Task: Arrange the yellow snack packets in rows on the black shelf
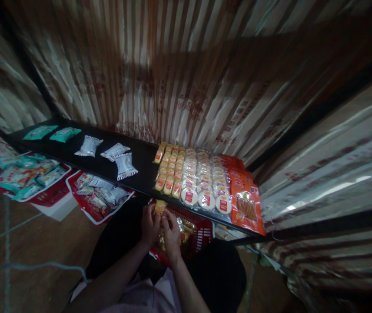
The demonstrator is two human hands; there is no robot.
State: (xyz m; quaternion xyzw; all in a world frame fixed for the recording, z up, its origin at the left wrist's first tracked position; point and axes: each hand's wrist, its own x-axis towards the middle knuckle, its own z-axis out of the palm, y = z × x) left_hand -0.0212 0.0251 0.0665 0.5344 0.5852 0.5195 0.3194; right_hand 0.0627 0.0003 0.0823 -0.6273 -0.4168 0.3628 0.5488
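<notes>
My left hand (150,226) and my right hand (172,232) are together below the front edge of a black shelf (140,163). Both hands have their fingers closed round a small yellow snack packet (160,206), held just under the shelf edge. Beneath my hands sits a red basket (202,237) with more yellow packets in it. On the shelf above lie rows of yellow packets (169,167), round white cakes with red labels (204,184) and orange bags (246,204).
White snack bags (125,165) and teal packets (64,134) lie farther left on the shelf. Red-rimmed boxes of mixed snacks (99,198) stand on the floor at left. Striped plastic sheeting (189,78) hangs behind and to the right.
</notes>
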